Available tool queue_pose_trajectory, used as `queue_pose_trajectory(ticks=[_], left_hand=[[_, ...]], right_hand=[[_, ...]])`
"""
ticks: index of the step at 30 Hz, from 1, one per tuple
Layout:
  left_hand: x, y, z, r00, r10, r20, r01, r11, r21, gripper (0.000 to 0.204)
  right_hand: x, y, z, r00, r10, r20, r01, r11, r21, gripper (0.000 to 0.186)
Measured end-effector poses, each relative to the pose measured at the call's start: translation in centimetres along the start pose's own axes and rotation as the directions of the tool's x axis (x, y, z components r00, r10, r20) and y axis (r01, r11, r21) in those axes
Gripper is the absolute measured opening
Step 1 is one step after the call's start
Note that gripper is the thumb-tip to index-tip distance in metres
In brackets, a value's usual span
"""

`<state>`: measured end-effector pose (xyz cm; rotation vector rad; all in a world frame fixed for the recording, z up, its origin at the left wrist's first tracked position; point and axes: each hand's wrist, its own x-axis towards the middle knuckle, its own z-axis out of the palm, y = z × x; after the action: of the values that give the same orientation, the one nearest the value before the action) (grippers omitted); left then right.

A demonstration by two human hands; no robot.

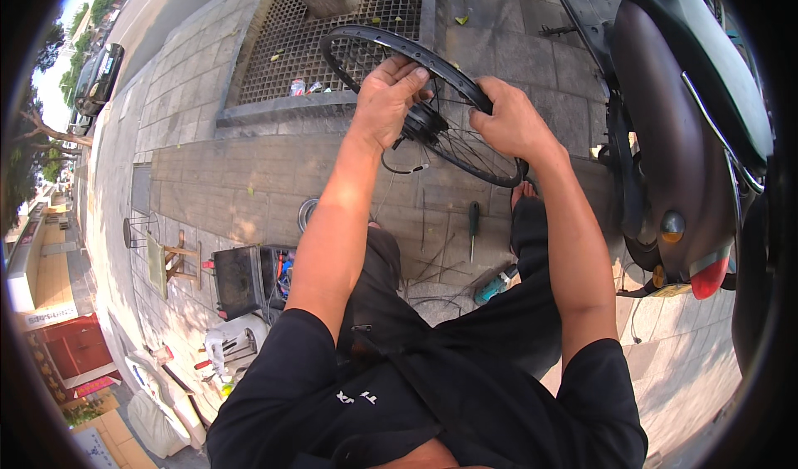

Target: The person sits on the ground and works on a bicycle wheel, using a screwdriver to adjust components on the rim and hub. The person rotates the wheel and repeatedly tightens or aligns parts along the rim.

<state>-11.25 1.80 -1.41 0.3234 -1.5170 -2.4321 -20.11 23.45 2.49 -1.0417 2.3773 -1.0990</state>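
Note:
Both my hands hold a black spoked wheel (453, 72) without a tyre, tilted in front of me. My left hand (389, 95) is closed at the rim's near left part, fingertips over its edge. On the right, my right hand (517, 120) grips the rim with the thumb on the near side. A dark hub (424, 122) sits at the wheel's middle, and a short black cable (405, 170) with a pale connector hangs from it. My left hand hides part of the rim and some spokes.
A screwdriver (474, 230) and a teal power tool (496, 286) lie on the paving between my legs. To the left are an open toolbox (239, 279) and a wooden stool (176, 261). A scooter (690, 137) stands at right. A tree grate (287, 41) lies beyond the wheel.

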Motion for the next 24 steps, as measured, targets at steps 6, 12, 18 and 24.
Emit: queue_pose_trajectory(ticks=[6, 12, 18, 24], left_hand=[[0.0, 0.1, 0.0, 1.000, 0.004, -0.007, -0.004, 1.000, 0.030, 0.037], [0.3, 0.1, -0.5, 1.000, 0.022, 0.003, -0.022, 1.000, -0.007, 0.034], [0.2, 0.4, -0.6, 0.999, 0.028, -0.021, -0.028, 1.000, -0.008, 0.035], [0.3, 0.5, -1.0, 0.998, 0.021, -0.055, -0.022, 1.000, -0.020, 0.037]], right_hand=[[-0.2, -0.1, 0.1, 1.000, 0.018, -0.010, -0.018, 0.999, 0.039, 0.036], [0.2, 0.0, 0.6, 0.998, 0.000, -0.061, 0.003, 0.999, 0.053, 0.042], [0.4, -0.3, 0.6, 0.997, 0.026, -0.066, -0.021, 0.996, 0.081, 0.047], [0.7, -0.6, 0.7, 0.997, 0.039, -0.064, -0.033, 0.995, 0.096, 0.050]])
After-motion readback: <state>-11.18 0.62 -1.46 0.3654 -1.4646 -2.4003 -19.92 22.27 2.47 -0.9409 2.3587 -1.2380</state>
